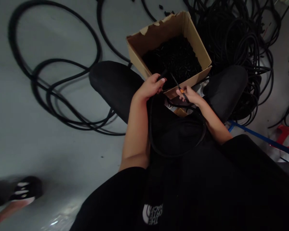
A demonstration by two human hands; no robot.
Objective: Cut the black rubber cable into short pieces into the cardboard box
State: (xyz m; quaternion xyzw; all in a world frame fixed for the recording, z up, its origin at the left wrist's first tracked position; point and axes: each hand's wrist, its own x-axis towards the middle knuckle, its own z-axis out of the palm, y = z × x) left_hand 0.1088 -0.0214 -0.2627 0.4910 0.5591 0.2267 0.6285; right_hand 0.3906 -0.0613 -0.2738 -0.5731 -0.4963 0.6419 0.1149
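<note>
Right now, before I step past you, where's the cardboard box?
Head view: the cardboard box sits upper centre, just beyond the left hand and right hand, with the heap of black cable on its right.

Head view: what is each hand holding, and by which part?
The left hand grips a black rubber cable near its end; the right hand pinches a slim black-and-orange tool at its middle.

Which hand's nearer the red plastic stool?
The right hand is nearer, well left of the red plastic stool. The left hand is farther, beyond the right hand from the stool.
</note>
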